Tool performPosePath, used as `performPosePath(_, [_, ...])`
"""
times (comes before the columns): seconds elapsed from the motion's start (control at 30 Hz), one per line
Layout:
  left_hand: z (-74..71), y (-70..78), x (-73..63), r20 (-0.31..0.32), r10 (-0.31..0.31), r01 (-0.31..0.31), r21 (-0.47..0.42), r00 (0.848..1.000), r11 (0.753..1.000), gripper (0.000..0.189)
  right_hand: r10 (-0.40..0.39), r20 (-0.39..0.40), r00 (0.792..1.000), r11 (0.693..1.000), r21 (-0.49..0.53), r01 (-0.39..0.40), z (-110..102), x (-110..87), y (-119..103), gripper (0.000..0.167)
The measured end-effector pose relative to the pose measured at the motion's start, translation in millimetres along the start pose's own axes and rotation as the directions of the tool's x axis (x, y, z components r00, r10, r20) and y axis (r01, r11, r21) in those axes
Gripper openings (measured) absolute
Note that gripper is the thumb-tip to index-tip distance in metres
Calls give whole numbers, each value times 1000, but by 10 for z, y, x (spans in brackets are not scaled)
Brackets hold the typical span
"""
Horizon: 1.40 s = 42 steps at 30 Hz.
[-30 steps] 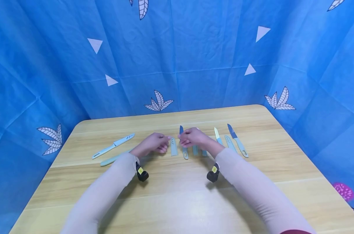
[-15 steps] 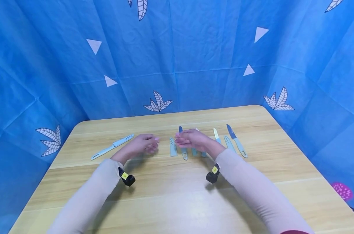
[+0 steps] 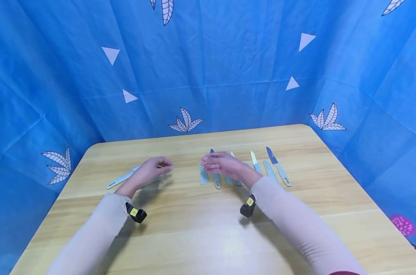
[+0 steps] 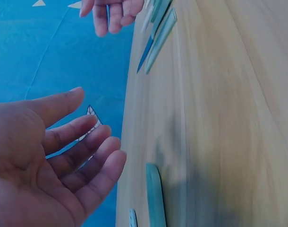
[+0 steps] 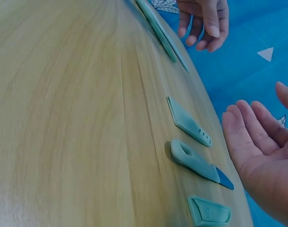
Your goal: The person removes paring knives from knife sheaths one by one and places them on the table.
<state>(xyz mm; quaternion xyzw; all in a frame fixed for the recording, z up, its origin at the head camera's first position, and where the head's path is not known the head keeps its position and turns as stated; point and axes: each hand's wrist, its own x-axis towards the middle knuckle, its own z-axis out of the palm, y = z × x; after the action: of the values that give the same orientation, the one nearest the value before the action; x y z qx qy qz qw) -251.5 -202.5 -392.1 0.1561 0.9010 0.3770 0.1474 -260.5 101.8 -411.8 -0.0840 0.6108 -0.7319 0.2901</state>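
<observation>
My left hand (image 3: pixel 149 171) hovers with loose fingers over two light-green knives at the left, holding nothing. One of these knives (image 3: pixel 117 181) shows its handle beyond my wrist; the other is mostly hidden, though the left wrist view shows a green handle (image 4: pixel 156 201) below the hand. My right hand (image 3: pixel 223 164), palm inward and fingers nearly straight, is above a slotted blade sheath (image 3: pixel 203 178) and a dark-bladed knife (image 3: pixel 217 182). Its palm (image 5: pixel 266 151) is bare in the right wrist view, apart from the sheath and knife beneath.
Right of that knife lie another sheath (image 3: pixel 228 179), a pale-bladed knife (image 3: pixel 256 165), a slotted sheath (image 3: pixel 270 170) and a dark-bladed knife (image 3: pixel 280 171). More pieces are partly hidden under the right forearm. A blue curtain (image 3: pixel 228 95) hangs behind the wooden table (image 3: pixel 208 229).
My left hand has moved left, away from the slotted sheath, and its fingers have loosened. My right hand has shifted slightly left, with its fingers straighter. The knives and sheaths appear unmoved.
</observation>
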Motion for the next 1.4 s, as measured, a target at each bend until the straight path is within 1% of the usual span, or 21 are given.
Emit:
performPosePath(0.13, [-31,-65,-48,-22,1,1,93,1000,996,38,-2,0,1000,1000,-12,2,31,25,20,45])
performPosePath(0.2, [-54,-99,-62,-27,-2,5,122,1000,993,41,-8,-1,1000,1000,-14,8,48,39,28,46])
performPosePath(0.33, [-94,-164,-90,-31,-18,22,132,999,991,46,-28,-18,999,999,-32,28,96,61,45,42])
performPosePath(0.5, [-121,-227,-149,-25,-47,50,129,999,990,49,-55,-47,997,992,-113,49,159,98,88,38])
performPosePath(0.67, [-142,-258,-193,-24,-88,91,159,996,983,51,-84,-28,996,969,-234,75,228,120,105,42])
performPosePath(0.73, [-147,-268,-195,-30,-93,97,172,995,980,51,-89,-21,996,959,-272,80,260,118,98,44])
performPosePath(0.83, [-147,-298,-185,-29,-77,81,218,997,973,49,-90,-15,996,943,-324,81,306,122,91,48])
performPosePath(0.93, [-139,-340,-160,-30,-48,55,279,998,959,45,-92,-1,996,925,-369,85,358,138,89,50])
performPosePath(1.0, [-132,-364,-140,-24,-33,39,309,999,950,44,-96,10,995,919,-383,92,396,145,89,50])
performPosePath(1.1, [-133,-395,-122,-15,-30,33,332,999,943,44,-105,17,994,915,-390,103,468,167,96,47])
performPosePath(1.23, [-127,-413,-103,-4,-42,41,359,999,932,41,-97,18,995,922,-376,97,554,193,115,47])
performPosePath(1.4, [-113,-424,-82,-5,-57,54,391,998,919,35,-77,25,997,929,-362,81,638,225,148,48])
